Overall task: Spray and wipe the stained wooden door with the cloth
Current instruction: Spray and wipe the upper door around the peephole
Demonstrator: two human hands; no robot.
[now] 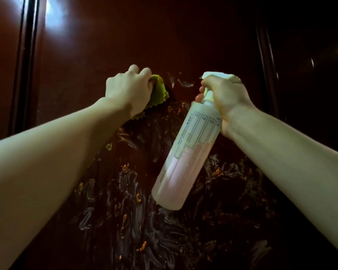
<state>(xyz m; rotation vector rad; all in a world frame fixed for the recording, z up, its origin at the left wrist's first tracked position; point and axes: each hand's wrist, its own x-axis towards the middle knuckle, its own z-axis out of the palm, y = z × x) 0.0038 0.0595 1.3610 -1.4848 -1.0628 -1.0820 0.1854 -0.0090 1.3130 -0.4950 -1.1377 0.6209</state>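
The dark reddish-brown wooden door [109, 45] fills the view. Its lower half is smeared with whitish streaks and orange crumbs [137, 197]. My left hand [128, 88] grips a bunched yellow-green cloth [158, 92] with a zigzag edge and holds it against the door, just above the smears. My right hand [225, 96] grips the neck and trigger of a translucent spray bottle [185, 158] with pink liquid in its lower half. The bottle is tilted, its white nozzle pointing at the door to the right of the cloth.
A vertical groove in the door frame [26, 61] runs down the left side, and another moulding [265, 61] on the right. A bright light reflection [56, 16] sits at the top left. The far right is very dark.
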